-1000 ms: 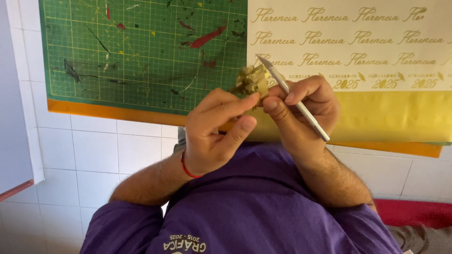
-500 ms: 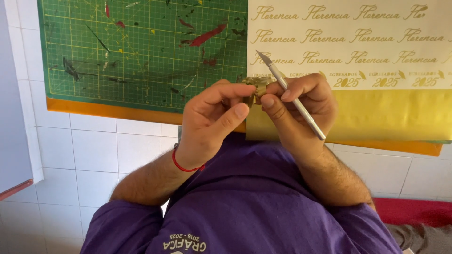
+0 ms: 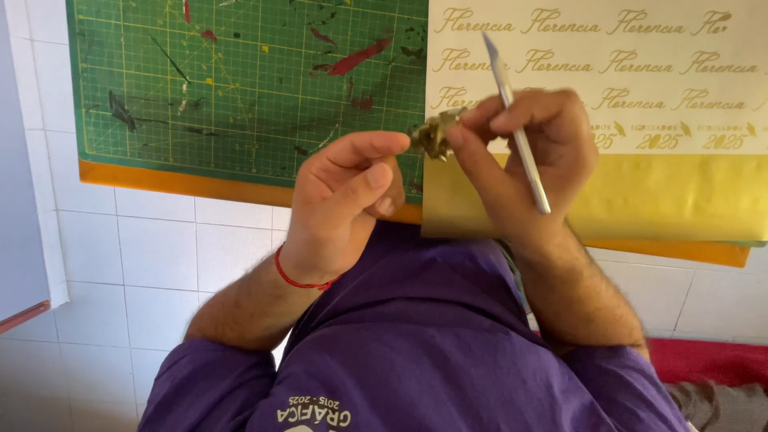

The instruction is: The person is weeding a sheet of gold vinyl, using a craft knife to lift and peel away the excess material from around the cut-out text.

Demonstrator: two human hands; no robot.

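Observation:
My left hand (image 3: 344, 200), with a red cord at the wrist, reaches its forefinger to a small crumpled gold foil scrap (image 3: 432, 134). The scrap is pressed between that fingertip and the thumb and forefinger of my right hand (image 3: 528, 152). My right hand also grips a slim silver craft knife (image 3: 518, 132), its blade pointing up and away. Both hands are raised above the near edge of a gold sheet (image 3: 640, 200) printed with rows of script lettering.
A green gridded cutting mat (image 3: 240, 88) with paint marks lies left of the gold sheet, on an orange board (image 3: 160, 178). My purple shirt (image 3: 416, 352) fills the bottom. White tiles (image 3: 144, 264) lie below the work surface, with a red object (image 3: 704, 360) at lower right.
Both hands have risen and drawn slightly apart. The scrap, earlier wrapped in my left fingers, now sits at the fingertips between the two hands. The knife has tilted more upright.

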